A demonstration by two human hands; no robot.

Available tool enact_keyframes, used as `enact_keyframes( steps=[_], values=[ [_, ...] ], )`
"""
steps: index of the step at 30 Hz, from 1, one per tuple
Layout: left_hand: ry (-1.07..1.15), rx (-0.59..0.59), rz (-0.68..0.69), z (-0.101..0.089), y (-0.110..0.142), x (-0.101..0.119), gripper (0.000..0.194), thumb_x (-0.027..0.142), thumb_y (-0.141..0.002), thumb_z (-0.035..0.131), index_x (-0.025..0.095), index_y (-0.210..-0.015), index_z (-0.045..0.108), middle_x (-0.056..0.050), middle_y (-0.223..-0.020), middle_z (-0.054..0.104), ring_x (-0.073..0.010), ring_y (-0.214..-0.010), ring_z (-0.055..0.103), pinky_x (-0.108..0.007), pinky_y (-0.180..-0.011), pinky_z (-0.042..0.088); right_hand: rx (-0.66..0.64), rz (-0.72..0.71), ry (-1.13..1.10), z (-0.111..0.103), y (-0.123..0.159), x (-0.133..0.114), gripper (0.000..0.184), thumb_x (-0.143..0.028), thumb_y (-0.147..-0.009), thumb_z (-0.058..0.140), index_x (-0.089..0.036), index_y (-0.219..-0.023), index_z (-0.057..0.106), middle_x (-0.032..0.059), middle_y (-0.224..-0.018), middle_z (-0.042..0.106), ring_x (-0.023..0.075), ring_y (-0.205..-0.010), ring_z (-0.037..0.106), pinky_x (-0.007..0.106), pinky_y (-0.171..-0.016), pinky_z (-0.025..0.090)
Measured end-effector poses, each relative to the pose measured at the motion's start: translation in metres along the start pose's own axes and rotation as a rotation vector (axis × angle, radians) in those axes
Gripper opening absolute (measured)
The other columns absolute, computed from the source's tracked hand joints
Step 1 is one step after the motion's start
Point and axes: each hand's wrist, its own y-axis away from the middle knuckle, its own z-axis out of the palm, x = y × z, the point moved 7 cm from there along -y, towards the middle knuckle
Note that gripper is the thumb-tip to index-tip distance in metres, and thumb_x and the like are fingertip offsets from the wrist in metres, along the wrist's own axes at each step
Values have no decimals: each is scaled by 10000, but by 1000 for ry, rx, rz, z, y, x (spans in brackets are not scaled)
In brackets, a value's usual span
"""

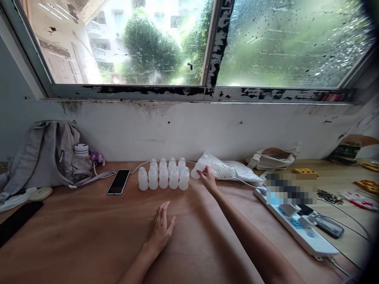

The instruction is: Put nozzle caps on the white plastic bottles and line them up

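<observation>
My right hand (208,178) is closed on a small translucent white bottle (195,172), which it holds tilted just right of a cluster of similar bottles (164,178). Several of these stand upright in two rows near the wall. Behind the held bottle lies a white plastic bag (226,167), close to my right fingers. My left hand (162,227) rests on its edge on the brown tabletop (89,236), fingers stretched out, with nothing in it. It lies in front of the bottles, apart from them.
A phone (119,182) lies left of the bottles, beside a grey backpack (50,154). On the right are a white power strip (299,225) with plugs and cables, a beige bag (271,157) and yellow pieces (304,171). A wall with a window rises behind.
</observation>
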Motion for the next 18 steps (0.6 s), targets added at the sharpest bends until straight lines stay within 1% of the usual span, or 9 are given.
enact_keyframes(
  steps=[2, 6, 9, 13, 15, 18],
  values=[
    [-4, -1, -14, -1, 0, -1, 442, 238, -820, 411, 233, -1248, 301, -79, -1239, 411, -212, -1169, 375, -420, -965, 336, -31, -2, 22, 13, -3, 16, 411, -324, -658, 572, -134, -1011, 482, 100, -881, 601, 225, -770, 573, 406, -720, 443],
    [-13, -7, -22, 0, -1, -3, 428, 241, -824, 406, 217, -1241, 314, -90, -1221, 433, -214, -1157, 390, -418, -963, 342, -89, -23, 46, 31, -5, 37, 450, -288, -646, 556, -123, -1056, 472, 117, -966, 584, 229, -832, 565, 415, -757, 433],
    [-14, -19, -20, 2, -1, -4, 427, 241, -820, 413, 218, -1237, 325, -88, -1211, 446, -216, -1152, 396, -414, -965, 343, -126, -25, 57, 37, -6, 46, 491, -297, -673, 532, -129, -1122, 424, 121, -1016, 571, 222, -890, 563, 391, -767, 440],
    [-22, -31, -26, 3, -1, -5, 427, 247, -824, 407, 221, -1240, 316, -83, -1217, 440, -213, -1157, 388, -417, -971, 335, -135, 10, 103, 39, -7, 57, 643, -324, -627, 600, -138, -1181, 334, 127, -1056, 547, 233, -947, 548, 380, -791, 439],
    [-32, -38, -35, 3, 0, -5, 424, 250, -830, 395, 225, -1244, 306, -77, -1224, 431, -208, -1163, 381, -416, -975, 331, -128, 35, 134, 40, -8, 62, 621, -329, -611, 616, -142, -1143, 355, 123, -1028, 554, 241, -927, 552, 384, -783, 442],
    [-53, -54, -48, 4, 0, -6, 426, 250, -832, 387, 226, -1248, 296, -72, -1229, 426, -203, -1166, 375, -413, -977, 326, -137, 56, 168, 46, -9, 67, 490, -316, -628, 593, -165, -1059, 415, 89, -945, 585, 233, -860, 576, 375, -751, 455]
  ],
)
